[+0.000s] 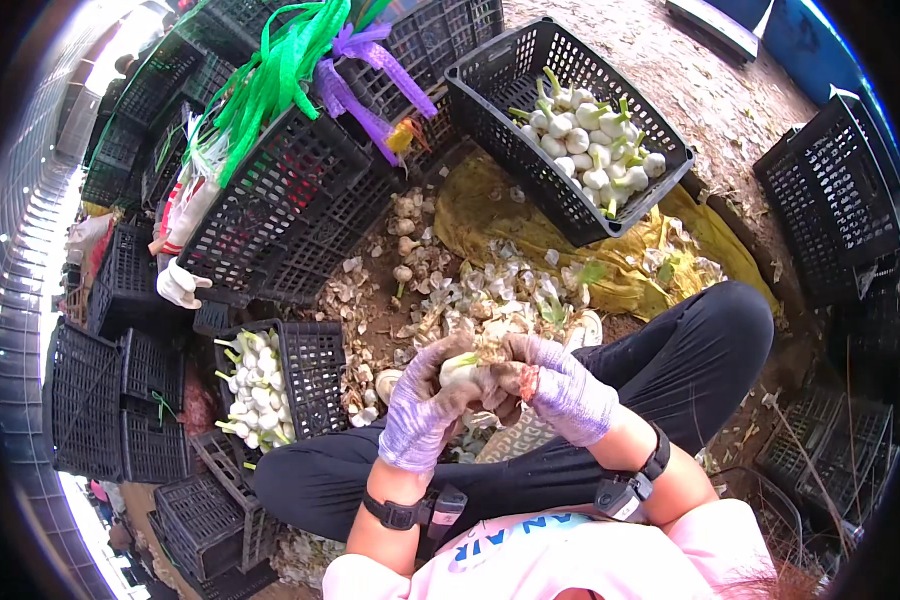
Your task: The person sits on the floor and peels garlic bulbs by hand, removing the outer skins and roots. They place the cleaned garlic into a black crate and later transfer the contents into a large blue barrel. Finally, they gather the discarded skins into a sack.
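Over my crossed legs, my left hand [420, 400] is closed around a whitish garlic bulb [458, 370], in a lavender glove with dirty brown fingers. My right hand [560, 388], gloved alike and with an orange-red band at the thumb, is closed too. Its fingers press against the right side of the bulb, near some dry brown husk [490, 348] between the hands. The fingertips partly hide one another and the bulb's far side. Beneath the hands, loose garlic skins [490, 295] cover the ground.
A black crate [670, 160] of cleaned garlic stands ahead on yellow sacking [480, 215]; another garlic-filled crate [315, 375] is at my left. Untrimmed bulbs [402, 272] lie on the ground. Green netting [280, 75] and purple netting [355, 85] hang over upright crates. Stacked crates [830, 195] stand right.
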`<state>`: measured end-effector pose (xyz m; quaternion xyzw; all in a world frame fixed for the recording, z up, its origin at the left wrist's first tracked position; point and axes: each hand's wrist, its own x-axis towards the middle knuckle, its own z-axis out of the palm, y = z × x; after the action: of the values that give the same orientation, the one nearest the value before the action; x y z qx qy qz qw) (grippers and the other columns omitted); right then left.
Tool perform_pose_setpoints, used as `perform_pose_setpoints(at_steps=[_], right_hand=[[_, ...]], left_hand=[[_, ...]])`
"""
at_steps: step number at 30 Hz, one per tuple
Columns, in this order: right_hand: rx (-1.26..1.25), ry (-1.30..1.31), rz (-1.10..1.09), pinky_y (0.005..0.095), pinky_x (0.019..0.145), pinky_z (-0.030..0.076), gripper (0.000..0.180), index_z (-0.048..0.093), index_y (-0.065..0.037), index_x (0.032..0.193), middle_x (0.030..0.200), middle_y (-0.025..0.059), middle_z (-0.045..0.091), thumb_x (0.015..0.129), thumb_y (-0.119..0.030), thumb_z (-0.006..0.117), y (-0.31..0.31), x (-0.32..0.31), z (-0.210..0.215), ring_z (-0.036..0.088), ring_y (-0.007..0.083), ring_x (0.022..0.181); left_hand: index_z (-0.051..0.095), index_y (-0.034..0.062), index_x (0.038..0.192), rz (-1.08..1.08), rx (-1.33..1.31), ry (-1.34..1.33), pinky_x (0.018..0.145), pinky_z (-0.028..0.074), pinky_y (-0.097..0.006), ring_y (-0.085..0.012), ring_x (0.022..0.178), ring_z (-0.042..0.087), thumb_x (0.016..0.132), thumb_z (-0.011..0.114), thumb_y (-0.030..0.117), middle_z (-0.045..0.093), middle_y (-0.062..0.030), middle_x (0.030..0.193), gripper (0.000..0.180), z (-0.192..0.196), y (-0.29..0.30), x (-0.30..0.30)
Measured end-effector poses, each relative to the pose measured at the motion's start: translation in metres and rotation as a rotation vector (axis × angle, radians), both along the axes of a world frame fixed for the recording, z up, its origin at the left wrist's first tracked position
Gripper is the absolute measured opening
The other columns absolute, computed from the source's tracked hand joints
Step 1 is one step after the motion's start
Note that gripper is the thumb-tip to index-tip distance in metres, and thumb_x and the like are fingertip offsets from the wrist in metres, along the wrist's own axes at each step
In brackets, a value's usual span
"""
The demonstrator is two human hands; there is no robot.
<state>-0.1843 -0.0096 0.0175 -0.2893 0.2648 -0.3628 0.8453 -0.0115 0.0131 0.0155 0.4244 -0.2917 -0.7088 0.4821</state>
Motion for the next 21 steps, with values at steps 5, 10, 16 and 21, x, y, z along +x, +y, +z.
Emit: perform_pose_setpoints(at_steps=[5,10,16,21], right_hand=[[-0.027,0.070,-0.367,0.0251,0.062,0.050,0.037,0.054,-0.001,0.097,0.079,0.0046,0.061,0.082,-0.033,0.061,-0.021,-0.016,-0.044,0.060,0.0126,0.070],[-0.092,0.254,-0.172,0.0267,0.078,0.045,0.049,0.049,0.003,0.111,0.092,0.0077,0.058,0.079,-0.030,0.064,-0.017,-0.003,-0.002,0.056,0.0132,0.086],[-0.298,0.277,-0.086,0.0251,0.061,0.045,0.023,0.051,0.001,0.095,0.081,0.0049,0.056,0.076,-0.009,0.059,-0.007,0.011,-0.017,0.050,0.0095,0.069],[-0.185,0.337,-0.157,0.0209,0.060,0.039,0.028,0.048,-0.002,0.091,0.077,-0.0014,0.049,0.078,-0.021,0.064,-0.020,0.007,-0.031,0.044,0.0048,0.070]], left_hand=[[0.045,0.0048,0.123,0.014,-0.029,0.046,0.065,0.051,-0.024,-0.0165,0.085,0.059,0.071,0.074,0.020,0.054,-0.0100,0.108,0.061,0.006,0.005,0.009],[0.044,0.0133,0.124,0.015,-0.317,-0.266,0.083,0.048,-0.030,-0.0204,0.106,0.052,0.071,0.073,0.021,0.050,-0.0107,0.120,0.061,0.000,0.004,0.014],[0.057,0.0100,0.104,-0.186,-0.393,-0.621,0.079,0.047,-0.033,-0.0220,0.096,0.055,0.068,0.065,-0.008,0.054,-0.0095,0.111,0.041,0.008,0.009,0.019],[0.062,0.0066,0.085,0.019,-0.704,-0.609,0.073,0.049,-0.032,-0.0227,0.085,0.058,0.068,0.068,0.001,0.060,-0.0120,0.089,0.019,0.011,-0.004,0.011]])
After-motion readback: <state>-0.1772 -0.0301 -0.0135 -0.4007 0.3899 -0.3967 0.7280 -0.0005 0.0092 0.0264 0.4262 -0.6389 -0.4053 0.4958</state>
